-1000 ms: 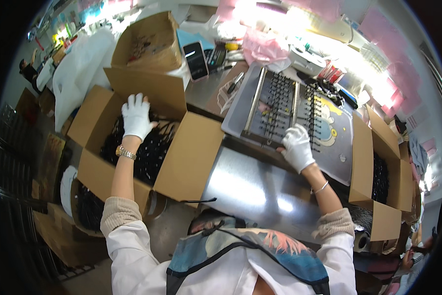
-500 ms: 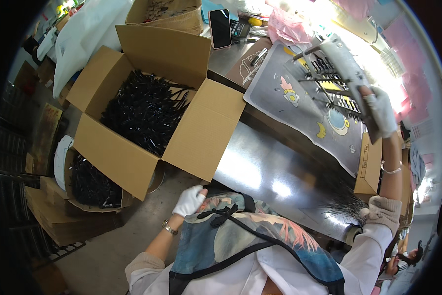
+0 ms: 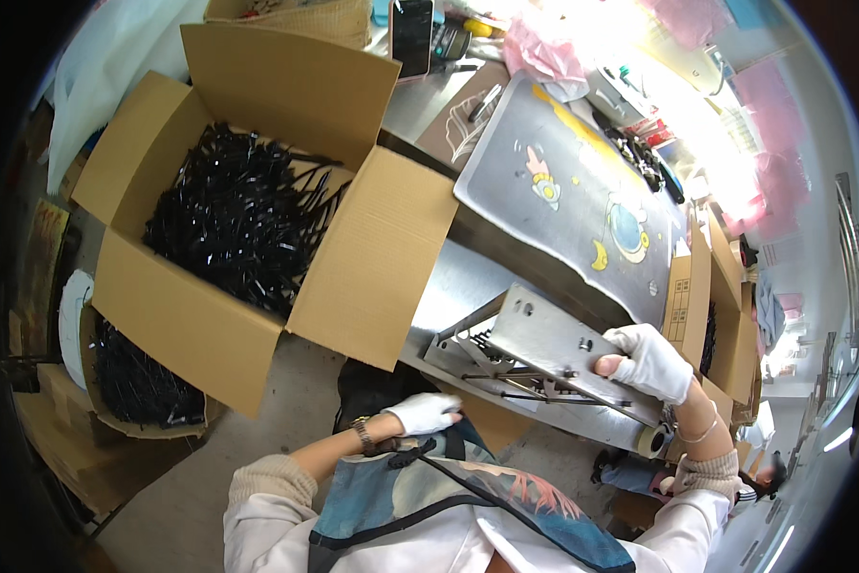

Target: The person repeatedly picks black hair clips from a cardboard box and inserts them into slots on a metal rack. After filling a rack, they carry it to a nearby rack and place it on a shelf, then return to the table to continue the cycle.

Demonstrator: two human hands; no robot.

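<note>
Our right hand (image 3: 651, 363) grips the metal frame (image 3: 549, 336) near its right end, its length slanting far left above the bench (image 3: 463, 286); our left hand (image 3: 425, 413), its grip unclear, sits apart, near left.

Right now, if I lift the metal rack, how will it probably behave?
The metal rack is probably stiff: its broad plate looks flat and unbent. It could be rather heavy for its size, as it seems mostly metal. It may tilt, since the right hand grips it near one end.
</note>
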